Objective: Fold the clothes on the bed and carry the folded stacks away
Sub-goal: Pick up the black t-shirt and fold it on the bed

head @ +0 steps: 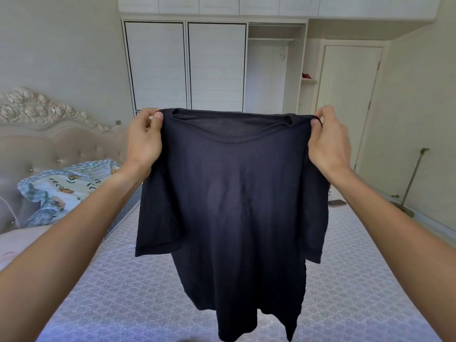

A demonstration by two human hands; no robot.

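Head view: both hands (144, 139) (329, 141) pinch black T-shirt (232, 193) shoulders above bed (118, 292).

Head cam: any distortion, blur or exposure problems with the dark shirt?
Head view: wide-angle bowing bends the wardrobe frame and stretches both forearms at the edges; soft daylight, no glare; the dark T-shirt is underexposed, folds barely readable, faintly translucent at the collar; left hand and right hand look sharp, no motion blur.
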